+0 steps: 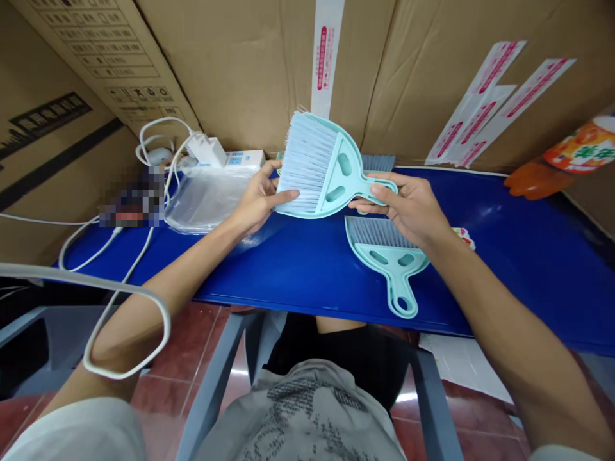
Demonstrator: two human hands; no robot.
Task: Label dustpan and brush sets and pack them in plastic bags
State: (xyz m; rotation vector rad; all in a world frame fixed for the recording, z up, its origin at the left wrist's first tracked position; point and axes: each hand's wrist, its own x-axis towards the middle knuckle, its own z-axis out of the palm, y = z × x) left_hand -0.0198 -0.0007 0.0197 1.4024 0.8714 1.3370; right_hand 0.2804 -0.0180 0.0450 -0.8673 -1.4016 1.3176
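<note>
A mint-green hand brush and dustpan set (331,169), the brush nested in the pan, is held up above the blue table. My left hand (262,198) grips its bristle end, thumb over the pale blue bristles. Around the handle at the other end, my right hand (403,202) is closed, thumb on top. Below my right hand a second brush and dustpan set (391,256) lies on the table, handle toward me. Grey bristles of another brush (379,162) show behind the held set, mostly hidden.
Clear plastic bags (209,198) lie left on the blue table (298,269), near a power strip (245,159) and white cables (144,243). An orange drink bottle (567,157) is at the right. Cardboard boxes (269,64) stand along the back.
</note>
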